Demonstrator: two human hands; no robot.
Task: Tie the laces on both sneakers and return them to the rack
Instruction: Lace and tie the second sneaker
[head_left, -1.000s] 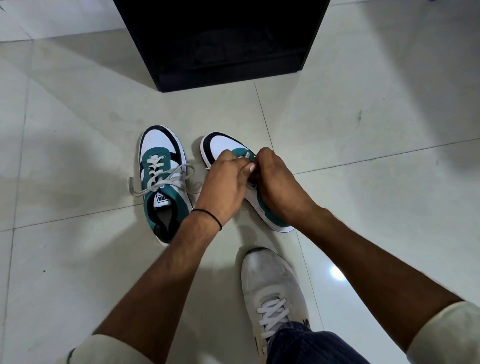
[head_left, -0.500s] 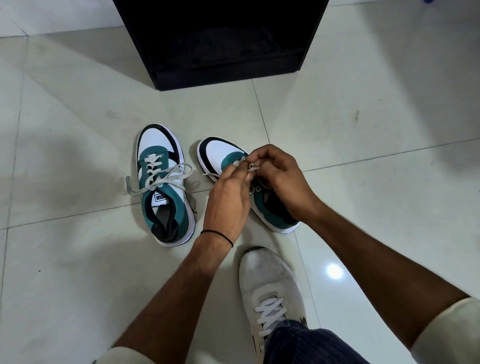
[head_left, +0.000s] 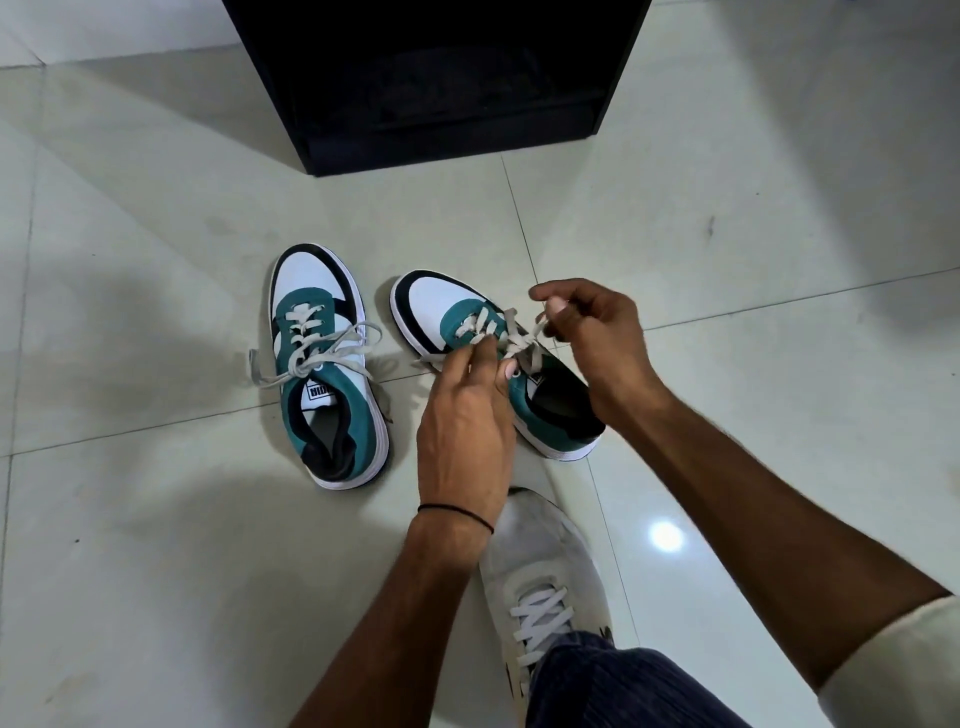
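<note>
Laces (head_left: 511, 340) of right sneaker (head_left: 493, 364) are pinched by both hands: left hand (head_left: 462, 426) | right hand (head_left: 597, 338) | left sneaker (head_left: 324, 364) is tied.

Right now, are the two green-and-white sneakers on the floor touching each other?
Apart. The head view shows a strip of bare tile between the left green-and-white sneaker and the right green-and-white sneaker along their whole length; only a loose lace lies in that gap.

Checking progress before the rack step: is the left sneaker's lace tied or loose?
Tied. The left sneaker shows a bow with loops and ends spread across its tongue, and neither hand touches it.
</note>
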